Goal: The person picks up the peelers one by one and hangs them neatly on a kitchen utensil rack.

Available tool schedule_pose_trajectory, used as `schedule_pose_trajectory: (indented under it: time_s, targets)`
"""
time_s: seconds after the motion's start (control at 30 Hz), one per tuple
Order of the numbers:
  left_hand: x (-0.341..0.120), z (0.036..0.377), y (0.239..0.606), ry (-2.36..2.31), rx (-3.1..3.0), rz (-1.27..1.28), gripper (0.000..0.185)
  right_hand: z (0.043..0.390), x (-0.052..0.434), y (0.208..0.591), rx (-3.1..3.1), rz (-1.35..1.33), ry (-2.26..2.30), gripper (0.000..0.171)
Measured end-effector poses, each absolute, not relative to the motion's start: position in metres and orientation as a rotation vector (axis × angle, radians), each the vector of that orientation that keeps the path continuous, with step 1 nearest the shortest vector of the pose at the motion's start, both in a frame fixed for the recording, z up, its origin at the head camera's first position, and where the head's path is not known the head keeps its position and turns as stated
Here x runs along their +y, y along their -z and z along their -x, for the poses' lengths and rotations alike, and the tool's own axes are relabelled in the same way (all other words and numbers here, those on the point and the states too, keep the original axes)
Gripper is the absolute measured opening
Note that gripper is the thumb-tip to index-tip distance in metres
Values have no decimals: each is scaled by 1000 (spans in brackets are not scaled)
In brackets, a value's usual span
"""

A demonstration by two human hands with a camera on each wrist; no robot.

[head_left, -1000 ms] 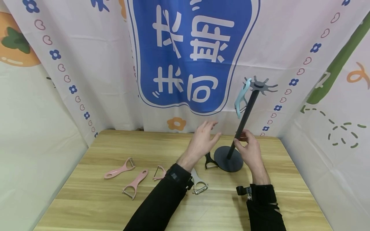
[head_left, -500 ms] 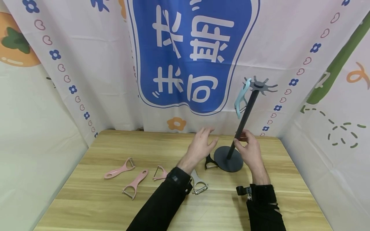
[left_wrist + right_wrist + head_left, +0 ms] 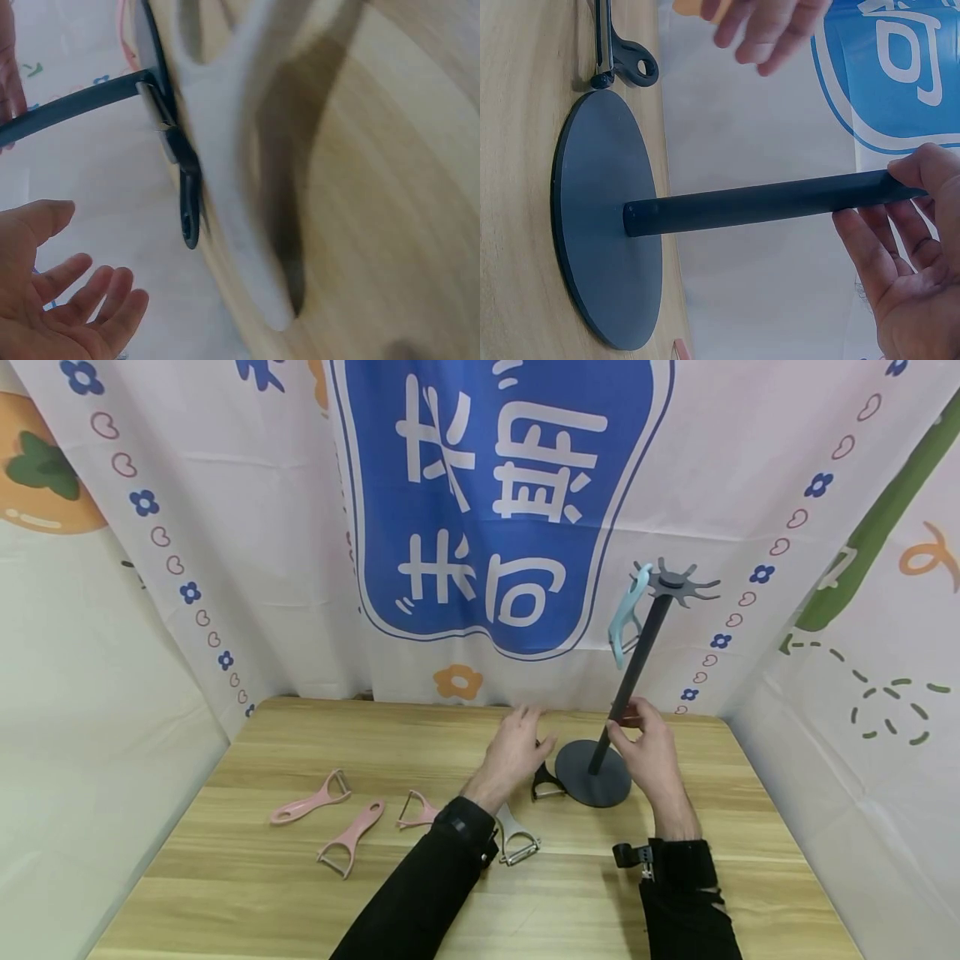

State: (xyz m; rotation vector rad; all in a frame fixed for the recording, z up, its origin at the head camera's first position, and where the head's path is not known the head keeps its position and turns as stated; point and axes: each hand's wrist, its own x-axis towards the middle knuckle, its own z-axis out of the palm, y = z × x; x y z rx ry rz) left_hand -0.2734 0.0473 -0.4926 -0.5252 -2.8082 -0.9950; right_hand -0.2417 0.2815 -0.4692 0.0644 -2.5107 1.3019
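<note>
Backdrop: white cloth hanging (image 3: 225, 527) printed with a blue panel, small flowers and hearts, standing behind and beside the work area.
Surface: pale wooden surface (image 3: 300, 893) with visible grain, carrying all the loose tools.
Stand: dark grey metal stand (image 3: 633, 664) with a round flat base and a pole leaning slightly, topped by a ring of radiating hooks; it sits at the far right of the surface.
Right hand: the right hand (image 3: 651, 752) pinches the pole low down between thumb and fingertips, the other fingers loosely curled behind it.
Left hand: the left hand (image 3: 517, 750) hovers with fingers spread and relaxed, holding nothing, just above the black peeler.
Hung tool: light blue plastic peeler (image 3: 624, 618) hanging from a hook on the stand's left side.
Pink tools: three pink plastic peelers (image 3: 351, 837) lying apart on the left half of the surface.
Grey tool: grey metal-bladed peeler (image 3: 514, 842) lying beside the left sleeve.
Black tool: black peeler (image 3: 546, 781) lying against the left edge of the stand's base.
</note>
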Motion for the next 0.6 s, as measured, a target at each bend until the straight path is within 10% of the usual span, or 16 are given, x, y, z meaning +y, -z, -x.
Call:
schedule_pose_trajectory:
  time_s: [0.6]
  targets:
    - [46,263,507,767,-3063,450,39,241,281,469,-2517,-57,-1296,38]
